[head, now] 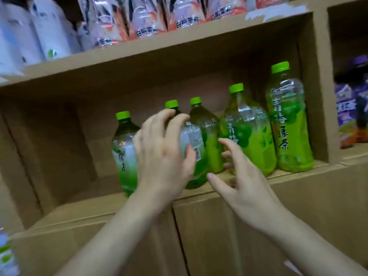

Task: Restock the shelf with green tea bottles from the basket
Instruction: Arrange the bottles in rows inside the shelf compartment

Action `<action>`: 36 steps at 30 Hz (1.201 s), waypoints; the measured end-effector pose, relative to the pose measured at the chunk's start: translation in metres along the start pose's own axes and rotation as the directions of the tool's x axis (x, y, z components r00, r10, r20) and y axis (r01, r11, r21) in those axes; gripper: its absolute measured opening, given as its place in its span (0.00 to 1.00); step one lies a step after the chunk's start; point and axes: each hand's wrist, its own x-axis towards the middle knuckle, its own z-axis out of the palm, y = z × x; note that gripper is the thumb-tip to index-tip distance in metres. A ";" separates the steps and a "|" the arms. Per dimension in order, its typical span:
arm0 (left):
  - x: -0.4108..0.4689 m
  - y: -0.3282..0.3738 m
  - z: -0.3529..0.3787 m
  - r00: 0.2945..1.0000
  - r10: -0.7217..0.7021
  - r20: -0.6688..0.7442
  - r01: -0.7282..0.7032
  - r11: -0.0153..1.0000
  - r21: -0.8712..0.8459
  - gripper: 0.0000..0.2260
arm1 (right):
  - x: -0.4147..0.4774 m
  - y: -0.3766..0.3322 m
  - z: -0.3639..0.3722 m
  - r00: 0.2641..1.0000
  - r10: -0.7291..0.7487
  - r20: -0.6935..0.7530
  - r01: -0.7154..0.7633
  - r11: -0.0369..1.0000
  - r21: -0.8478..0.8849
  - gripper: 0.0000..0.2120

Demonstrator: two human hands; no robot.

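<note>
On the cardboard shelf (249, 182), five green tea bottles (247, 132) stand from nine toward three o'clock. The left hand (161, 154) curls loosely around a middle bottle (196, 148); whether it grips is unclear. The right hand (242, 180) hovers spread and empty. Best steady that bottle upright, label forward.
</note>
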 end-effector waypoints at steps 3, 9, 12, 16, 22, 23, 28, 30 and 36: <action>0.003 -0.040 -0.031 0.964 -0.264 -0.027 0.265 0.961 0.083 0.34 | 0.004 -0.007 0.014 0.988 0.113 0.106 -0.119 0.992 0.051 0.43; -0.008 -0.099 -0.030 0.681 -0.550 0.483 0.704 0.673 -0.226 0.55 | 0.031 -0.024 0.043 0.964 0.257 0.069 -0.252 0.965 -0.072 0.48; -0.017 -0.115 -0.017 0.703 -0.547 0.454 0.679 0.706 -0.201 0.59 | 0.035 -0.023 0.052 0.953 0.300 0.050 -0.290 0.945 -0.149 0.46; -0.013 -0.124 -0.006 0.729 -0.563 0.390 0.633 0.771 -0.072 0.58 | 0.043 -0.025 0.055 0.946 0.324 -0.007 -0.320 0.928 -0.191 0.46; -0.005 -0.162 0.016 0.681 -0.639 0.357 0.673 0.738 0.038 0.58 | 0.055 -0.033 0.067 0.959 0.274 0.073 -0.253 0.942 -0.221 0.42; -0.004 -0.171 0.017 0.663 -0.638 0.392 0.686 0.727 0.023 0.58 | 0.060 -0.035 0.070 0.956 0.277 0.098 -0.249 0.941 -0.227 0.41; -0.005 -0.207 0.018 0.661 -0.546 0.515 0.649 0.761 -0.027 0.61 | 0.087 -0.040 0.101 0.928 0.311 0.205 -0.270 0.941 -0.203 0.34; -0.006 -0.213 0.019 0.693 -0.539 0.479 0.616 0.788 -0.005 0.61 | 0.099 -0.042 0.117 0.918 0.318 0.238 -0.275 0.941 -0.197 0.34; -0.005 -0.236 0.019 0.695 -0.593 0.407 0.623 0.779 0.071 0.60 | 0.129 -0.044 0.146 0.878 0.351 0.325 -0.321 0.936 -0.142 0.39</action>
